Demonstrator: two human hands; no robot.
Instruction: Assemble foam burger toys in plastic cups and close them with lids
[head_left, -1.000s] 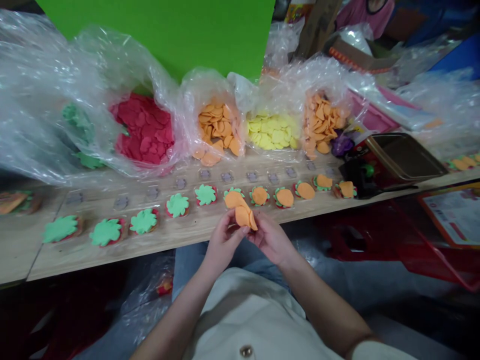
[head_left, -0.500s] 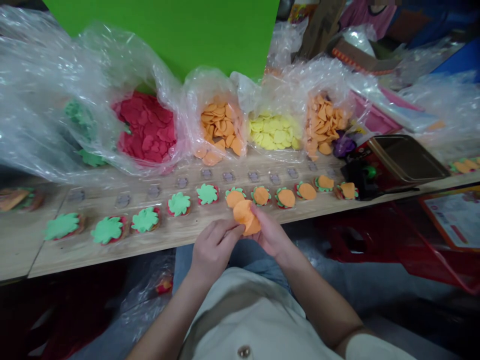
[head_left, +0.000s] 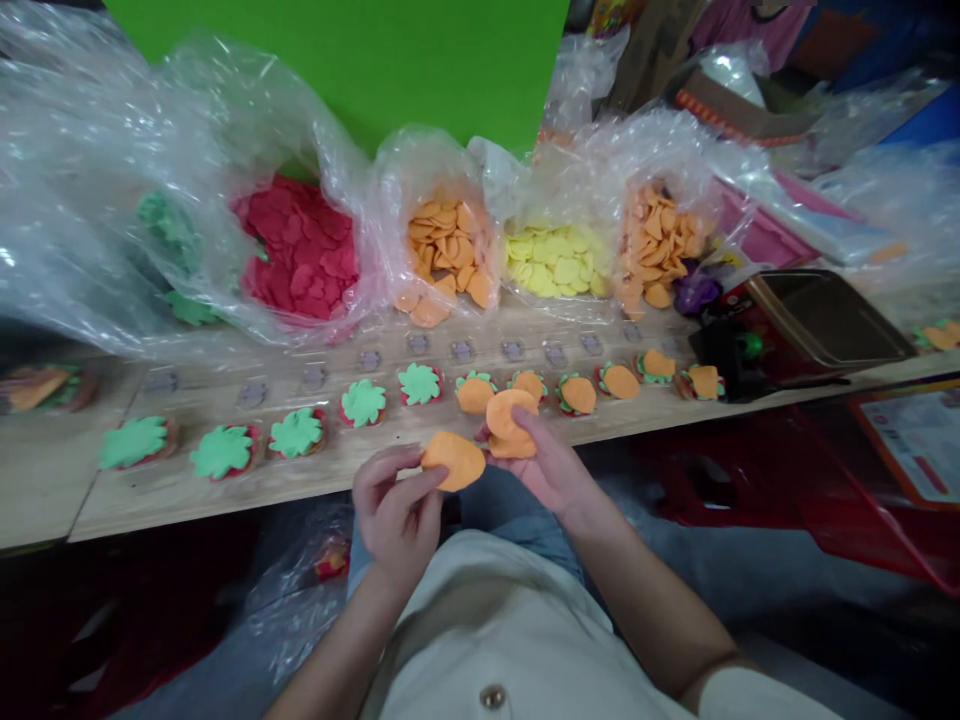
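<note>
My left hand [head_left: 397, 500] pinches one flat orange piece [head_left: 453, 460] by its edge, just below the wooden board [head_left: 225, 495]. Close to its right, my right hand [head_left: 544, 465] grips a small stack of orange pieces [head_left: 508, 420] between thumb and fingers. On the board runs a row of small stacks: the left ones are topped with a green leaf shape [head_left: 363, 401], the right ones with an orange piece over green [head_left: 475, 393]. The stack in my right hand hangs in front of that row.
Open plastic bags lie behind the row: red pieces [head_left: 296, 250], orange pieces [head_left: 446, 245], yellow pieces [head_left: 555, 262], more orange pieces [head_left: 660, 245], green shapes [head_left: 161, 225]. A dark metal tray [head_left: 829, 315] sits at the right. A green panel [head_left: 375, 60] stands behind. Small grey tabs [head_left: 461, 349] line the board.
My left hand has pulled one orange piece off the stack and moved it left and down. My right hand keeps the remaining pieces and has shifted slightly up.
</note>
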